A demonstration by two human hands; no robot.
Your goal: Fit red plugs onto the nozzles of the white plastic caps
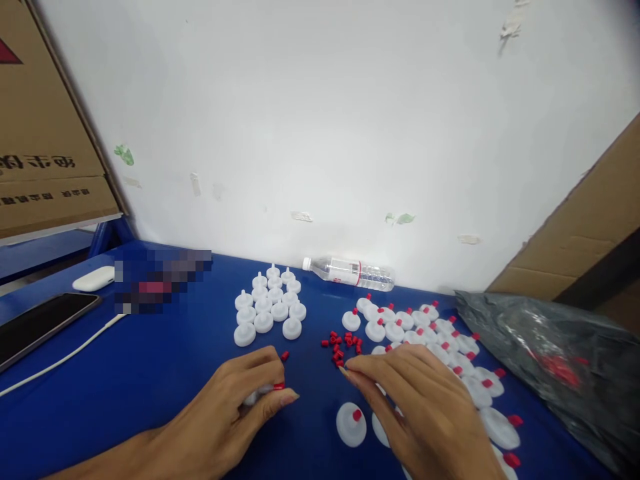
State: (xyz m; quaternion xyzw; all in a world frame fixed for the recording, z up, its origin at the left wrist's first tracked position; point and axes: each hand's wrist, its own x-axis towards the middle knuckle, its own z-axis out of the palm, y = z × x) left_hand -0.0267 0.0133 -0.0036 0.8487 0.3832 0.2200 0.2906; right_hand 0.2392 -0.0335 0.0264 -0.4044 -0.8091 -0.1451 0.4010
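we've got a red-tipped white cap (251, 398) pinched in our left hand (235, 397), well off the back edge of the table (150, 367). our right hand (420, 400)'s by the red bits (336, 349), can't tell if gripping any.

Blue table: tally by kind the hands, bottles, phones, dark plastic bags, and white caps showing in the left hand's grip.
Hands, left hand and right hand: 2
Bottle: 1
Phone: 1
Dark plastic bag: 1
White cap in the left grip: 1
Total: 6
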